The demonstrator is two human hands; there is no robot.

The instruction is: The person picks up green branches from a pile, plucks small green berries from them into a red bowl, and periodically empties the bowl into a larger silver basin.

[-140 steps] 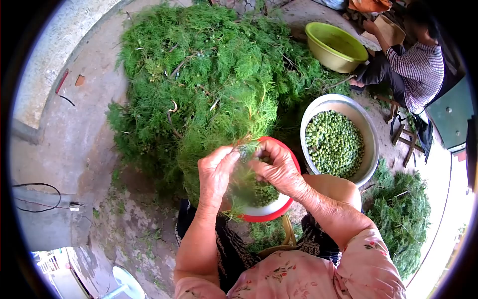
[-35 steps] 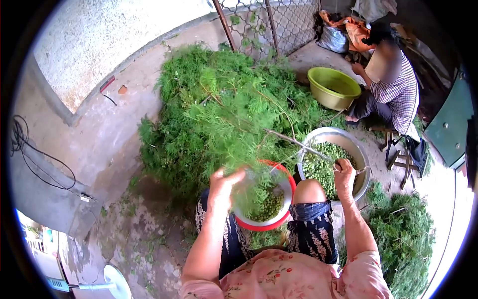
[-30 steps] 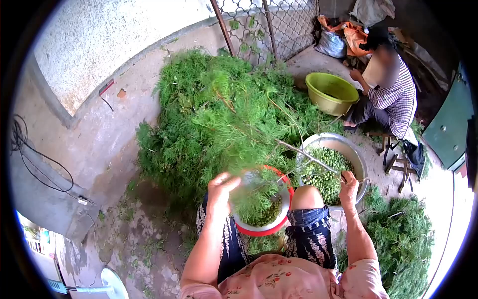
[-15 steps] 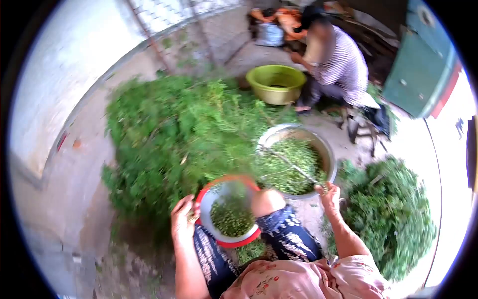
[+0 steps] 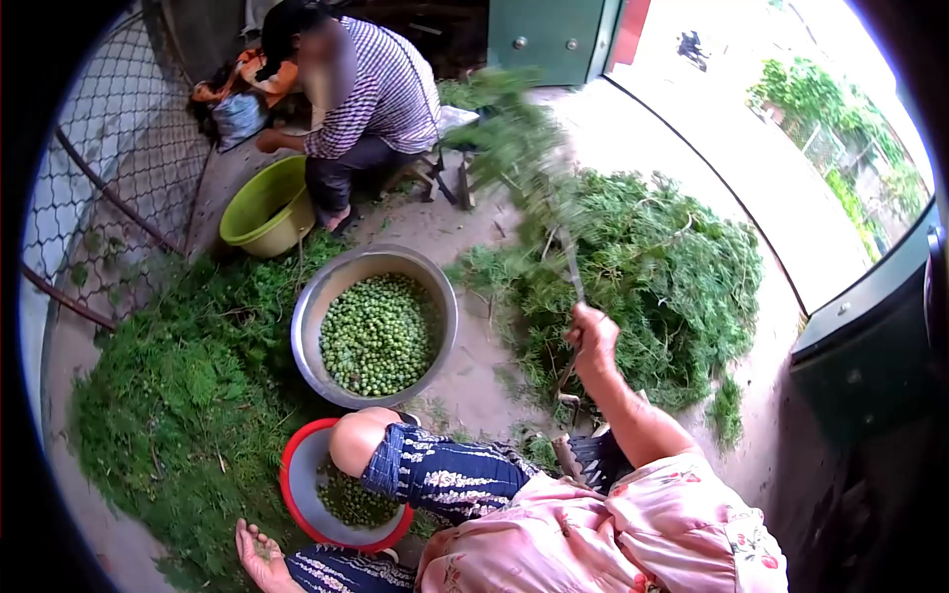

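Observation:
My right hand [image 5: 593, 338] is closed round the stem of a leafy green branch [image 5: 524, 138], lifted over the right-hand pile and blurred by motion. My left hand [image 5: 261, 556] is cupped palm up at the lower left, with what look like a few small green berries in its curled fingers. Beside it, between my knees, a red-rimmed basin [image 5: 295, 474] holds green berries and is partly hidden by my knee. In front stands a large metal basin [image 5: 305, 331] filled with round green berries [image 5: 378, 336].
Cut greenery [image 5: 198, 395] is heaped on the left, and another pile [image 5: 662, 277] on the right. A co-worker [image 5: 366, 89] in a striped top sits on a stool beside a yellow-green tub [image 5: 272, 222]. A green door [image 5: 554, 44] stands behind; wire mesh [image 5: 109, 168] runs along the left.
My right hand has swung the branch from above the metal basin to the right-hand pile. The berries in the basin now show uncovered. My view has turned right.

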